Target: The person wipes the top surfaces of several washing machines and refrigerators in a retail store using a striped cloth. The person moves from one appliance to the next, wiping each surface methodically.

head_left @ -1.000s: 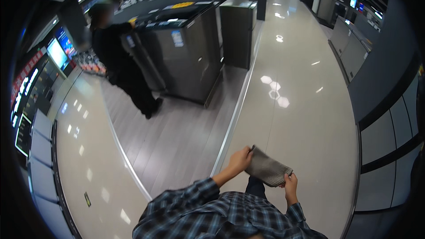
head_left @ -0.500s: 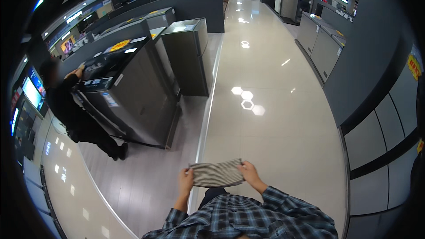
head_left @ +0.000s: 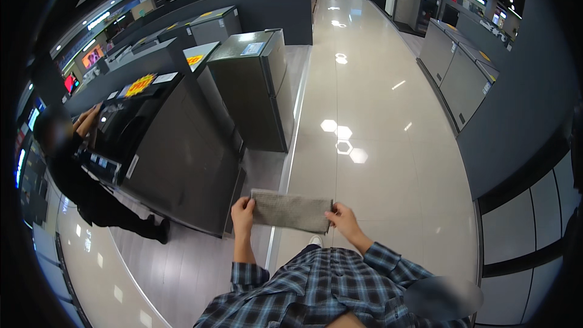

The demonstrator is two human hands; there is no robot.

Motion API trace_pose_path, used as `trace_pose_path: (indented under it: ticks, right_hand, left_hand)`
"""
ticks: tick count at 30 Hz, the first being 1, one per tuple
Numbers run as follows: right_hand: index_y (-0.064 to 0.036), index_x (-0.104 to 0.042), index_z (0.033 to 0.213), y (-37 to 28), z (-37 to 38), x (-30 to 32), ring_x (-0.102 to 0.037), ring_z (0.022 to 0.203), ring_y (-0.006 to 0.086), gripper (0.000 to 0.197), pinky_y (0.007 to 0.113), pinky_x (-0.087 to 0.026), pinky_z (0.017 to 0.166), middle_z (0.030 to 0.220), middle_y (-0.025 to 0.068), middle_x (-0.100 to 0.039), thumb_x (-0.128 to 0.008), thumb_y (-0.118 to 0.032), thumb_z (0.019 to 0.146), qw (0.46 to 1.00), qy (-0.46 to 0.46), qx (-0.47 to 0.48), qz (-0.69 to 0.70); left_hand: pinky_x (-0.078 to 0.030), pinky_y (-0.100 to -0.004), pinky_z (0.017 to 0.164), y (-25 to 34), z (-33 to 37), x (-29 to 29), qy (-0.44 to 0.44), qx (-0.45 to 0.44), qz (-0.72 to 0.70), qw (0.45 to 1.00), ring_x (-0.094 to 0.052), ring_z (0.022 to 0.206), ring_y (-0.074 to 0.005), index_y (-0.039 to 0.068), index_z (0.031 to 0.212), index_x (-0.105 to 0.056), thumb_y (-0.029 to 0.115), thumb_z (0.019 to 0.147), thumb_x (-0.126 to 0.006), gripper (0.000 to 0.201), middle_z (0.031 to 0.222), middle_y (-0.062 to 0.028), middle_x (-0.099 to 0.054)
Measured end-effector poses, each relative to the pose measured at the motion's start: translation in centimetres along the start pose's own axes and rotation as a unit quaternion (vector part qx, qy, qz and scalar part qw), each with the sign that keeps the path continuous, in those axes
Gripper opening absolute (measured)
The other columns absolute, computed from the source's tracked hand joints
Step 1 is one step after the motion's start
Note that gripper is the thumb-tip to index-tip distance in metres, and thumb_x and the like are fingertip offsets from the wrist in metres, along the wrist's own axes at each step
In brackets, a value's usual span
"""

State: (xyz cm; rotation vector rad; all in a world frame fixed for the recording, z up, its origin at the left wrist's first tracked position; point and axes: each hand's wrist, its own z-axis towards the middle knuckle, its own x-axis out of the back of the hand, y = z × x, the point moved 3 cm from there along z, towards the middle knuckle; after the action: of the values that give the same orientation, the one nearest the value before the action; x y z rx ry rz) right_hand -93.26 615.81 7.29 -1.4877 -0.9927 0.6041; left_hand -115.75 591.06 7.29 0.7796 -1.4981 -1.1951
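A grey-beige folded cloth (head_left: pixel 290 211) stretches between my two hands, held out in front of my body above the floor. My left hand (head_left: pixel 244 214) pinches its left end, thumb on the near face. At the right end, my right hand (head_left: pixel 344 221) grips the cloth's edge between thumb and fingers. The cloth hangs nearly flat, its right side a little lower than its left. Closest to my left hand is the side of a dark grey top-loading washing machine (head_left: pixel 182 158). Plaid sleeves cover both forearms down to near the wrists.
A person in black (head_left: pixel 85 176) stands at the left, hands on the washing machine's top. Behind that machine stands a dark refrigerator (head_left: pixel 249 91). A glossy tiled aisle (head_left: pixel 376 176) runs ahead. Grey chest-like appliances (head_left: pixel 458 73) and a dark partition (head_left: pixel 516 97) line the right.
Both hands have raised the cloth farther from my body, and it now shows a flatter, smoother face. I have moved forward; the washing machine and refrigerator appear closer.
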Motion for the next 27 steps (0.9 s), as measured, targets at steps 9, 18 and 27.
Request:
trace_pose_path:
  ticks: [9, 18, 27]
  right_hand:
    - [0.0046, -0.054, 0.092, -6.5, 19.7, 6.0, -0.066, 0.064, 0.0149, 0.017, 0.027, -0.052, 0.055, 0.071, 0.0089, -0.063, -0.066, -0.006, 0.086, 0.995, 0.063, 0.036, 0.068]
    - [0.0064, -0.058, 0.104, -12.9, 42.1, 8.9, -0.064, 0.059, 0.0149, 0.018, 0.027, -0.051, 0.053, 0.070, 0.0091, -0.064, -0.056, -0.006, 0.091, 0.985, -0.086, 0.034, 0.147]
    - [-0.0001, -0.054, 0.089, -24.6, 63.7, 12.9, -0.065, 0.058, 0.0157, 0.030, 0.028, -0.052, 0.056, 0.070, 0.0101, -0.066, -0.057, -0.029, 0.095, 0.963, -0.217, 0.146, -0.061]
  left_hand:
    - [-0.045, -0.0294, 0.058, 15.2, 19.3, -9.7, 0.058, -0.147, 0.097, 0.983, -0.056, 0.062, -0.0148, -0.003, 0.095, -0.064, 0.002, 0.083, -0.063, 0.013, 0.071, -0.0087, -0.060]
    - [-0.054, -0.0234, 0.060, 20.0, 38.6, -17.6, 0.000, -0.034, -0.266, 0.963, -0.070, 0.077, -0.0157, 0.004, 0.099, -0.059, 0.007, 0.094, -0.049, 0.012, 0.088, -0.0094, -0.071]
    - [-0.057, -0.0284, 0.069, 25.1, 56.9, -23.5, 0.109, -0.063, -0.310, 0.942, -0.068, 0.085, -0.0156, 0.005, 0.105, -0.054, 0.013, 0.095, -0.059, 0.014, 0.096, -0.0072, -0.068]
